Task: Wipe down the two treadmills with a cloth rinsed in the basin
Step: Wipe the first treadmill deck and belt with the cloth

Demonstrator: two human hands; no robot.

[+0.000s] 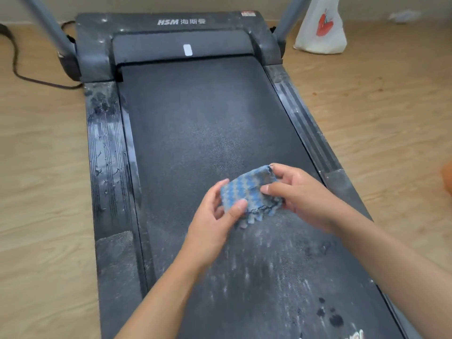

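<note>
A black treadmill [195,113] fills the view, its belt dusty with pale streaks and a few dark wet spots near the bottom right. Above the belt's middle I hold a small blue and grey patterned cloth [247,192] between both hands. My left hand [215,223] pinches its lower left edge with thumb on top. My right hand [298,192] grips its right side, thumb across the cloth. The left side rail [107,155] looks wet and streaked. The basin is not in view.
Grey uprights [49,28] rise at both front corners. A black power cord [22,72] snakes over the wooden floor at the left. A white bag with a red print [320,28] stands at the back right. An orange object [447,177] shows at the right edge.
</note>
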